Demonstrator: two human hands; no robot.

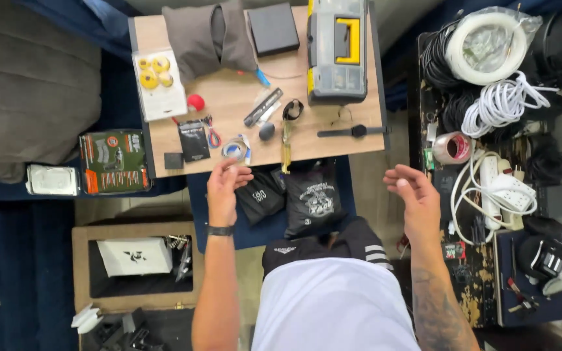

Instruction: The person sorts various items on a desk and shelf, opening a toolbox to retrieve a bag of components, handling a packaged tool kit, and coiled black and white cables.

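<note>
Nearest the camera, a person sits in a white shirt [333,302] and dark shorts, both forearms raised over the lap. Their left hand [224,184], with a dark band at the wrist, hovers at the near edge of a small wooden desk [333,146]; its fingers are curled together, and whether they pinch anything is too blurred to tell. Their right hand [411,192] is held up off the desk's right corner, fingers loosely bent, thumb close to the fingertips, nothing visibly between them.

Just beyond the left hand, a small roll of tape [233,149] lies flat on the desk: pale, ring-shaped, with a bluish tint. It is the item closest to that hand, near but apart. My reading is that the hands are between grips, and picking up the roll would call for a short reach forward and a pinch on its rim.

Two black printed bags [307,198] hang or rest below the desk edge, between the hands.

Farther on the desk lie a black wristwatch [357,131], a small black packet [194,140], a red ball [195,102], a white card with yellow discs [157,81], a grey cloth pouch [206,32], a black box [272,28] and a grey and yellow toolbox [337,49].

To the right, a cluttered shelf holds a white power strip [499,185] and coiled cables [499,104].
</note>
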